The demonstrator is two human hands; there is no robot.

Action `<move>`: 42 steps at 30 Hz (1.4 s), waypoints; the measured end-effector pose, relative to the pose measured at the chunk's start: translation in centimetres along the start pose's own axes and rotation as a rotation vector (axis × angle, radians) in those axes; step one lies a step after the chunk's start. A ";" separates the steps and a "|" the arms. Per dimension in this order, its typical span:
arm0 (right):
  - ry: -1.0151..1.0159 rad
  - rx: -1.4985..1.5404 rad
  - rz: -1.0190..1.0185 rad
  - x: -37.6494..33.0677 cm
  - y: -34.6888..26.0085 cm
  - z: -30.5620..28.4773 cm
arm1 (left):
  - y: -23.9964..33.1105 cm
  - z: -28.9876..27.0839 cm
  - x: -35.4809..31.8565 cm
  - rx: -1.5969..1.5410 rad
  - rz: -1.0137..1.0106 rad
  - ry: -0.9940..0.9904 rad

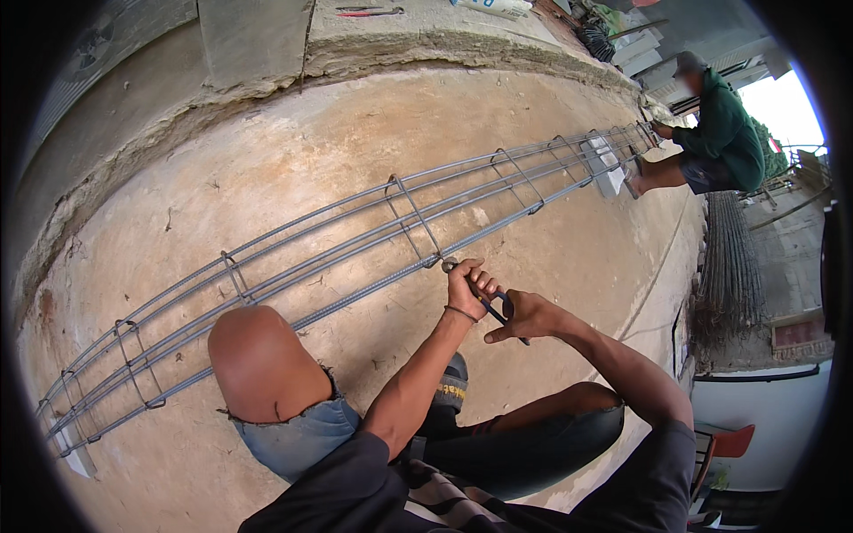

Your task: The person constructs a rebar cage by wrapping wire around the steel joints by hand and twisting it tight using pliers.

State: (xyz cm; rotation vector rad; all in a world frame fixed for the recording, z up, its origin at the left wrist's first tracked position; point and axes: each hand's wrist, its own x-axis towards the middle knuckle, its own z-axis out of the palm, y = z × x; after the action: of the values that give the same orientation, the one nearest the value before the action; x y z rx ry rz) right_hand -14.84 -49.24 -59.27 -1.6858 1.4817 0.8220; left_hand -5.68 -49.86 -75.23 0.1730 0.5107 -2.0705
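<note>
A long cage of steel reinforcing bars [391, 281] crosses in front of me from lower left to upper right, with square stirrups [413, 213] spaced along it. My left hand [471, 289] is closed around dark pincers [450, 264] near their jaws. Those jaws sit right beside the near lower bar, at a stirrup corner; whether they grip wire there is too small to tell. Around the pincers' handles is my right hand [531, 317], its thumb apart on the near side and its fingers partly hidden.
Pale blocks [606, 171] prop the cage off the concrete floor [320, 133]. At its far end crouches a co-worker in green [729, 133], hands on the bars. Bundled rods [733, 258] lie at right; red-handled pliers [369, 11] rest on the raised ledge. My bare knee [267, 364] nearly meets the cage.
</note>
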 end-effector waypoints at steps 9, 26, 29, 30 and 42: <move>0.683 -0.732 -0.163 1.9 2.3 1.2 | -1.0 0.0 -0.7 0.117 0.217 0.016; 0.588 1.198 -0.106 -0.4 12.2 7.6 | -3.7 -0.2 -2.0 0.525 0.419 0.263; 0.581 0.968 -0.107 1.5 17.1 9.1 | -0.9 -0.2 -1.7 1.070 0.940 0.386; 0.561 0.785 -0.112 2.4 18.8 9.5 | 0.0 -0.1 -1.6 1.362 1.093 0.415; 0.518 1.036 -0.441 -2.4 2.2 -6.3 | 4.8 14.3 -0.1 1.440 0.886 -0.195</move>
State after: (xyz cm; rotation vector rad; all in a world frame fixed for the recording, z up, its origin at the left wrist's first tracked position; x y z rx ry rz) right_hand -17.39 -53.47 -54.15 -1.3117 1.3730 -0.6049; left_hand -0.43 -58.04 -63.70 0.8302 -1.0821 -1.1738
